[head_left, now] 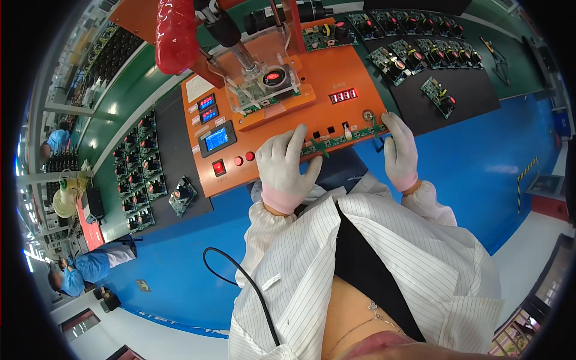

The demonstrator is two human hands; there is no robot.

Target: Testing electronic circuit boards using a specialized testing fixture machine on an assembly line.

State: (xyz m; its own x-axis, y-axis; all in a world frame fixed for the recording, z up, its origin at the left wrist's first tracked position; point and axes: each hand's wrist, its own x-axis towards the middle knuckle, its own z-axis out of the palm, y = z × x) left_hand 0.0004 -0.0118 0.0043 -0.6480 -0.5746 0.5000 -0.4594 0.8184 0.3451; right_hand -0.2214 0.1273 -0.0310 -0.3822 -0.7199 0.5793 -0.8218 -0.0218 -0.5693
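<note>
Green circuit strip (335, 143): front edge of orange fixture (342, 72). Left hand (283, 165) and right hand (401, 153): gloved, one per end, thumbs and fingers parted; grip cannot be told. From strip, ten o'clock: red handle (175, 39); one: board rows (393, 64); two: lone board (439, 96).

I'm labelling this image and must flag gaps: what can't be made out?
All in the head view:
Narrow green board, left end: hidden by the left hand.
Red handle, top: cut off by the upper edge.
Co-worker in blue, lower left: too small to tell what the hands hold.
</note>
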